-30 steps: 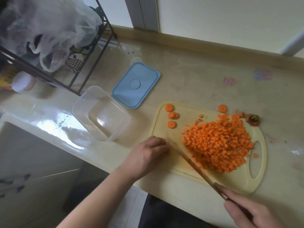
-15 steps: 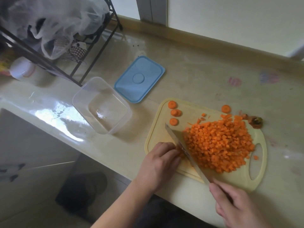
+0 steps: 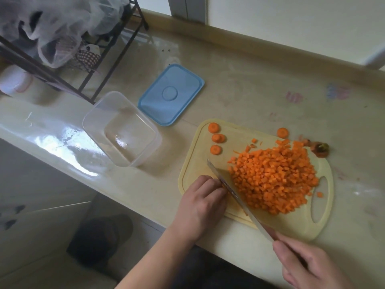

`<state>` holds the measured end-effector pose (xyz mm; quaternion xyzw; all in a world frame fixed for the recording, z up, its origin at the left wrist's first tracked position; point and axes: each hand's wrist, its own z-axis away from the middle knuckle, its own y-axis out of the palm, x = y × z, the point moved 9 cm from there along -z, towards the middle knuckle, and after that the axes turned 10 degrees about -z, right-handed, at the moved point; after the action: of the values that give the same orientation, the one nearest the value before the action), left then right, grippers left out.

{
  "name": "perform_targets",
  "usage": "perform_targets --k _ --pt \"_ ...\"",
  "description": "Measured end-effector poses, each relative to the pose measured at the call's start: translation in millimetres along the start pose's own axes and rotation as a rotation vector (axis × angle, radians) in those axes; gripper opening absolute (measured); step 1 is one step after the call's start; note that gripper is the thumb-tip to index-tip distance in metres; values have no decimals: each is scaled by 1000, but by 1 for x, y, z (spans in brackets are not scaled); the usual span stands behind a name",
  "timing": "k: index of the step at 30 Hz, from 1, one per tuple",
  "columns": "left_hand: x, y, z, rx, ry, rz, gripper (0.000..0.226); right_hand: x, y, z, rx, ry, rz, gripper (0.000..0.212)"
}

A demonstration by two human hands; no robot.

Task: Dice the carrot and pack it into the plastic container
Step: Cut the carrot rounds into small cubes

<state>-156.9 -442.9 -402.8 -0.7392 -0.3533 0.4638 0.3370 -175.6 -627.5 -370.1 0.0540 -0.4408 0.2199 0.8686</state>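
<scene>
Gripping long steel knife (image 3: pixel 233 190) w/ right hand (image 3: pixel 308 265), curling left hand (image 3: pixel 205 200) fingers over small carrot bit at blade. Lying heaped on yellow plastic cutting board (image 3: pixel 193 163): orange diced carrot pile (image 3: pixel 275 180). Sitting left: clear rectangular plastic container (image 3: pixel 123 128).

Bare forearms; dark trousers (image 3: pixel 208 272)

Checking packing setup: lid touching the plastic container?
Apart. Head view shows a strip of bare counter between the blue lid and the clear plastic container.
</scene>
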Motion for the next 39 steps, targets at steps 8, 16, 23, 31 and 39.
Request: perform_targets --k 8,16,23,31,39 --pt "5 -5 7 -67 -73 14 9 -8 -4 2 -27 33 -16 34" --pt "4 -2 8 -48 -31 1 3 -12 14 -7 3 16 -41 33" --pt "2 -5 7 -46 -10 16 9 -7 5 -4 -26 19 -40 44" --pt "5 4 6 -15 17 31 12 -2 -4 5 -65 18 95 63" --pt "8 3 8 -35 19 46 14 -4 7 -9 -13 -29 151 21"
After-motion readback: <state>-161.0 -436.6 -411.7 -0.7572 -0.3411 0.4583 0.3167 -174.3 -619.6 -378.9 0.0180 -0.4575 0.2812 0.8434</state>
